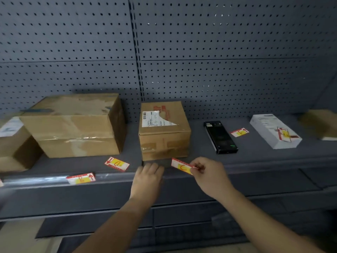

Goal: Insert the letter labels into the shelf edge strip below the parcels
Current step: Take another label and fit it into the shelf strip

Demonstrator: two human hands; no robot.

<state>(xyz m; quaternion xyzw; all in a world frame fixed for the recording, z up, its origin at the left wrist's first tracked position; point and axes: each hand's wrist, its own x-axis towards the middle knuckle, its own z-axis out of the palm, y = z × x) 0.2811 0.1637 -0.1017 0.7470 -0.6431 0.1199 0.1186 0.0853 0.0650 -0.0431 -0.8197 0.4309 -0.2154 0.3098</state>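
The right grip (209, 174) pinches the C label (183, 166) by one end between thumb and fingertips. It holds the label just over the front edge of the shelf (255, 157), before the small carton (164, 132). The left grip (147, 178) is open beside it, fingers resting on that front edge above the shelf edge strip (45, 180). Toward the shelf's left end, the D label (117, 164) lies loose near the front edge and the B label (81, 178) sits in the strip.

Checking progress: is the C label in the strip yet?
Out. The right hand pinches the C label, tilted, above the strip.
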